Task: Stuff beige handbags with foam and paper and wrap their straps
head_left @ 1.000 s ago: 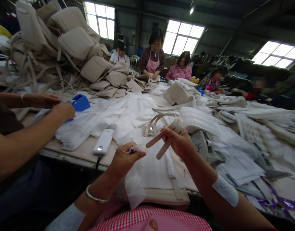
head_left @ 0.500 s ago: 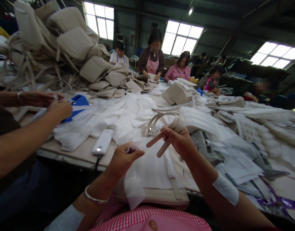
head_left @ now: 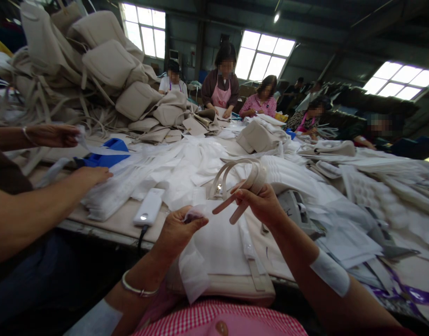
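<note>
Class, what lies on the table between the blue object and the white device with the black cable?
In the head view, layered white sheeting lies between the blue object and the white device.

Table [head_left: 123, 215] under white sheets [head_left: 186, 161], beige bags [head_left: 107, 65]

Beige straps [head_left: 259, 177] are partly covered by the right grip [head_left: 259, 203], thin white sheet [head_left: 193, 270] is part-hidden by the left grip [head_left: 177, 228]. Nearest co-worker's arm [head_left: 36, 212] gets chopped off by the left edge, and the grey tape dispenser [head_left: 298, 205] is blurry.
</note>
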Demonstrator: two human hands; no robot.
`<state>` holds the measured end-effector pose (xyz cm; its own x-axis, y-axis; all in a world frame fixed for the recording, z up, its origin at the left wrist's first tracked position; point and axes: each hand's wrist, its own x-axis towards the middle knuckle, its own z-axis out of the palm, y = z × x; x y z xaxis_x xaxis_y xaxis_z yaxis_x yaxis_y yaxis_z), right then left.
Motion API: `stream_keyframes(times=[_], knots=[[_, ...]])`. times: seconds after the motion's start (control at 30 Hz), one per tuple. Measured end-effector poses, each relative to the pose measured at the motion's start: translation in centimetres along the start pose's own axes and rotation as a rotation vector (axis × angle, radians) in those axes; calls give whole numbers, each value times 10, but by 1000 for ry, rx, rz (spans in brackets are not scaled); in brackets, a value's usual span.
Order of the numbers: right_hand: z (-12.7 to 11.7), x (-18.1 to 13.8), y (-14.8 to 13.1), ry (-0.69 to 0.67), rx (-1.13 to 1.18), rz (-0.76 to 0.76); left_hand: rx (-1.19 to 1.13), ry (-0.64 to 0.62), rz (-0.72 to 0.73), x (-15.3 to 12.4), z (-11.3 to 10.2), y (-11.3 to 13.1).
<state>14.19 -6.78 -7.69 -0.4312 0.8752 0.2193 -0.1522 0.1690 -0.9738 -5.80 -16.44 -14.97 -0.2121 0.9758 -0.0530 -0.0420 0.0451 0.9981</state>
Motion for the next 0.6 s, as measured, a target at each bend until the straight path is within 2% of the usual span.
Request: stream_keyframes(times=[0.17, 0.6], knots=[[3, 1, 1, -29, 0, -2, 10, 3, 5, 2, 1, 4], [5, -2, 12, -5, 49, 14, 105, 52, 13, 2, 5, 13]])
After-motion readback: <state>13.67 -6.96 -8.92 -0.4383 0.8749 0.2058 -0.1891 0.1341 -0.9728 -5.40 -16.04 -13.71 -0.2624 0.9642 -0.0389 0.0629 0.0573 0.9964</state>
